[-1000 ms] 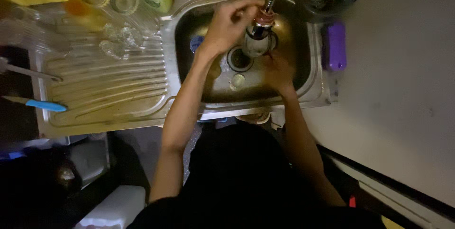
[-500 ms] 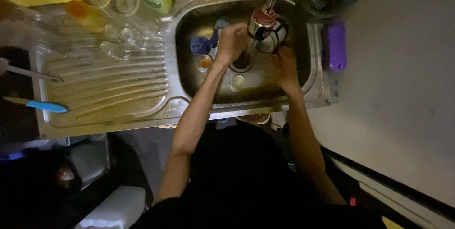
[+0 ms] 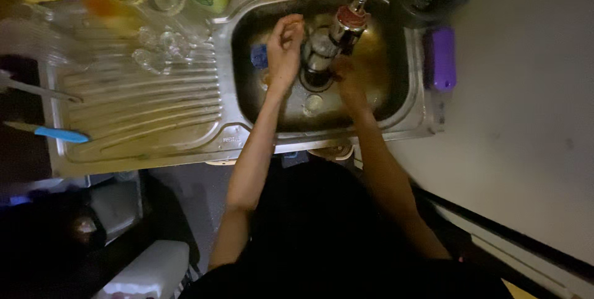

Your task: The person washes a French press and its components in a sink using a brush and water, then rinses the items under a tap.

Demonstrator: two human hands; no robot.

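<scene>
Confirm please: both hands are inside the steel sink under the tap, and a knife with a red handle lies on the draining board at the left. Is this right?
Not quite: the handle is blue, not red. The head view shows the knife on the left edge of the draining board. The rest holds: the left hand and right hand are both inside the steel sink by the tap.

Steel drainboard (image 3: 142, 125) — glasses (image 3: 162, 48), knife (image 3: 59, 133).
</scene>
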